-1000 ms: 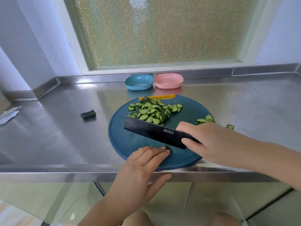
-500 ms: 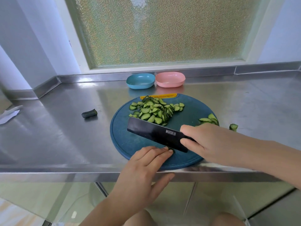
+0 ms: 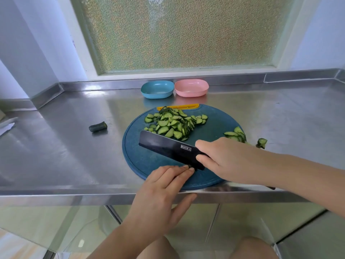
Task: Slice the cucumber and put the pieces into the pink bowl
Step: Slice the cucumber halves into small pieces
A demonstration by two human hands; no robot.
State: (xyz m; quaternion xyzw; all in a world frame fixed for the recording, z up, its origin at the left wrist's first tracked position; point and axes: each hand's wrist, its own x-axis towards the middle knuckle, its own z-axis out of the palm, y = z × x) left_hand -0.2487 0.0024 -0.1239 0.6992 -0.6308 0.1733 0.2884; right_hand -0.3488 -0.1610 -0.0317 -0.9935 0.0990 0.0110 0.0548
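Right hand (image 3: 229,161) grips a black knife (image 3: 168,148), blade against a cucumber stub (image 3: 190,166), which the left hand (image 3: 164,186) pins with straight fingers at the cutting board (image 3: 141,161) near edge; slices (image 3: 168,126) heap its far side, pink bowl (image 3: 191,88) beyond.

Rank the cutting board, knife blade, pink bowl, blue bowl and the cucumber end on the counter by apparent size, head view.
1. cutting board.
2. knife blade, though it lies nearer the camera than the bowls.
3. pink bowl and blue bowl, alike; no ranking between them.
4. cucumber end, smallest.
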